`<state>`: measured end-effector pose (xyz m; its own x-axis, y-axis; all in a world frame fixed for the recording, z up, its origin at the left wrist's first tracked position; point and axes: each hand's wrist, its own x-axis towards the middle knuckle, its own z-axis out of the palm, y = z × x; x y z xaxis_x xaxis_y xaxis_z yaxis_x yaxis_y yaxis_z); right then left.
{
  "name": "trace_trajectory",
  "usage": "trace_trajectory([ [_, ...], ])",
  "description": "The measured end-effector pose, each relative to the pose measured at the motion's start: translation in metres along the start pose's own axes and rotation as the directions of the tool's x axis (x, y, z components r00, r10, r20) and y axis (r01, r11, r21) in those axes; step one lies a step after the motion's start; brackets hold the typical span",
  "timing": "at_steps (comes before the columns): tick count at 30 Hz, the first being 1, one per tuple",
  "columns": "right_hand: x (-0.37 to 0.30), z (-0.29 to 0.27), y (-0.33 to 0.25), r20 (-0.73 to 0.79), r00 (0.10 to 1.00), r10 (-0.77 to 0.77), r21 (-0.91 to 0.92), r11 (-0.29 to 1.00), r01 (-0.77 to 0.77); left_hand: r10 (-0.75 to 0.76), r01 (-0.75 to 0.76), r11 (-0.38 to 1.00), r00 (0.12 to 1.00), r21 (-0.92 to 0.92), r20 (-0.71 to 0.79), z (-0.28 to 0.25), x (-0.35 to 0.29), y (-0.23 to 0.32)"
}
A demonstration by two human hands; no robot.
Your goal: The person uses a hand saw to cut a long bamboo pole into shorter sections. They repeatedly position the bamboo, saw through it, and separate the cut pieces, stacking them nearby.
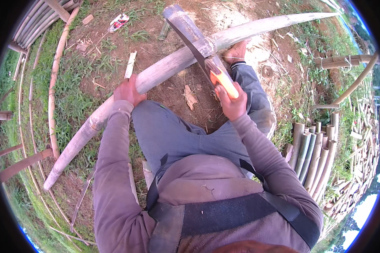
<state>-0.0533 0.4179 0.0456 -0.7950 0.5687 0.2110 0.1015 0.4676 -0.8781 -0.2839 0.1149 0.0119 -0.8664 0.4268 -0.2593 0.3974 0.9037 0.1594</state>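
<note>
A long pale bamboo pole (169, 64) slants across in front of me, from the lower left up to the far right. My left hand (130, 92) is wrapped round it left of the middle. A narrow light strip of wood (131, 64) shows just beyond those fingers; whether they touch it I cannot tell. In my right hand (233, 101) is the orange handle of a broad-bladed machete (190, 31). Its dark, worn blade points up and to the left, passing over the pole in view and covering part of it. Contact between blade and pole cannot be made out.
My bare foot (236, 52) is close beside the pole, near the blade. Cut bamboo lengths (312, 154) stand bundled at the right, with a heap of split pieces (363, 156) beyond. Bamboo rails (55, 84) run along the left. Wood chips (190, 97) lie on the soil.
</note>
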Motion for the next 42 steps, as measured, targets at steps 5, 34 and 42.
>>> trace_trajectory([
  [5, 0.062, 0.041, -0.025, -0.033, 0.999, -0.038, -0.021, 0.999, 0.037, -0.001, 0.000, 1.000, 0.999, -0.004, -0.032, -0.007, 0.002, -0.004],
  [34, 0.051, 0.025, 0.011, 0.071, 0.995, 0.066, 0.161, 0.984, -0.076, 0.089, -0.088, 0.996, 0.995, -0.026, 0.039, -0.012, 0.006, -0.005],
  [42, -0.099, -0.082, -0.003, 0.066, 0.995, 0.081, 0.074, 0.994, -0.085, 0.000, -0.001, 1.000, 1.000, -0.007, -0.022, 0.000, 0.004, -0.018],
])
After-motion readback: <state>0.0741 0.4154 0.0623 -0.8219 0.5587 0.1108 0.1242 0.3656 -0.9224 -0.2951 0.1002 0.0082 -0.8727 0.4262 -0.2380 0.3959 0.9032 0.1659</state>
